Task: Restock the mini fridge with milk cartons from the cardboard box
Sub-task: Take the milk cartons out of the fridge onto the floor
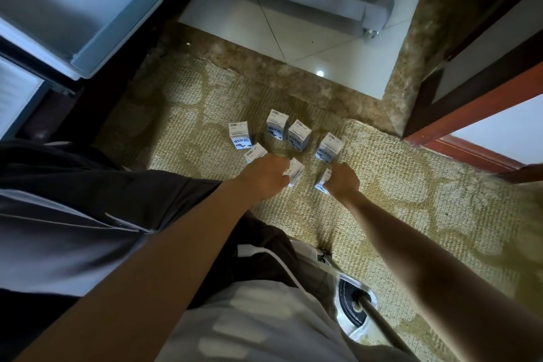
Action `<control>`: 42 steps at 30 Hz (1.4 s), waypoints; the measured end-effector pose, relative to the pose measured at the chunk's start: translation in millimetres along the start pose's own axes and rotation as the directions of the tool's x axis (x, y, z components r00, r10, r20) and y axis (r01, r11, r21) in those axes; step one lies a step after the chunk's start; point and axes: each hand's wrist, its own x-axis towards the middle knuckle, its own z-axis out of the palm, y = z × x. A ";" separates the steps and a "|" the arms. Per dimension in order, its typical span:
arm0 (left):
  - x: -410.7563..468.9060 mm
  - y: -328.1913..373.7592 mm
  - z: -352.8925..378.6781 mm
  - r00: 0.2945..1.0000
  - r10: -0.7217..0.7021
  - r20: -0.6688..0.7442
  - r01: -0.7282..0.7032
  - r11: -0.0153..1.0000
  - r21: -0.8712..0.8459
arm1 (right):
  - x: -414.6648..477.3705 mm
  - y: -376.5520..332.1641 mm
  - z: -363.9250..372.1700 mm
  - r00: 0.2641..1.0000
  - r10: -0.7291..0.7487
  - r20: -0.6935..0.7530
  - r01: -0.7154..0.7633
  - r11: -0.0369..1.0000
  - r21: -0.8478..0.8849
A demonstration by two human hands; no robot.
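Milk cartons (277,125) stand upright in a loose cluster on the woven rug (411,185). I see my left hand (266,171) closed on one carton (295,175), my right hand (343,179) closed on another (322,181). Open fridge door (117,29) upper left.

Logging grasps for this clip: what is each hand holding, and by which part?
Left hand grips a milk carton around its near side. Right hand grips another carton around its right side. Both cartons are partly hidden by the hands.
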 end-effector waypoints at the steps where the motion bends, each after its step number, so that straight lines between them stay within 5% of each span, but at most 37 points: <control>1: -2.1 1.4 -3.8 1.000 -0.011 -0.020 0.011 0.999 -0.043 | -1.5 -4.3 -6.8 1.000 -0.009 0.008 0.010 1.000 -0.024; 6: -15.3 -4.4 -40.2 0.984 -0.100 -0.145 0.061 0.966 -0.253 | -3.1 -51.5 -53.7 0.988 -0.144 -0.052 0.145 0.989 0.013; 10: -29.2 -34.9 -85.3 0.907 -0.226 -0.356 0.079 0.921 -0.381 | -9.4 -129.3 -100.0 0.930 -0.314 -0.189 0.342 0.930 0.138; 18: -94.6 -128.8 -174.7 0.537 -0.509 -0.673 0.131 0.838 -0.530 | -65.4 -305.4 -134.8 0.694 -0.640 -0.332 0.701 0.705 0.106; 29: -206.6 -295.7 -189.4 0.294 -0.792 -0.536 0.414 0.611 -0.675 | -129.1 -511.9 -85.2 0.463 -0.880 -0.101 0.884 0.468 -0.021; 36: -240.3 -385.2 -178.0 0.223 -0.905 -0.363 0.491 0.426 -0.760 | -134.6 -602.2 -27.4 0.385 -0.918 0.099 0.917 0.368 -0.152; 42: -227.2 -467.3 -182.9 0.220 -0.927 -0.304 0.541 0.375 -0.753 | -102.8 -676.6 22.4 0.358 -0.913 0.196 0.921 0.311 -0.235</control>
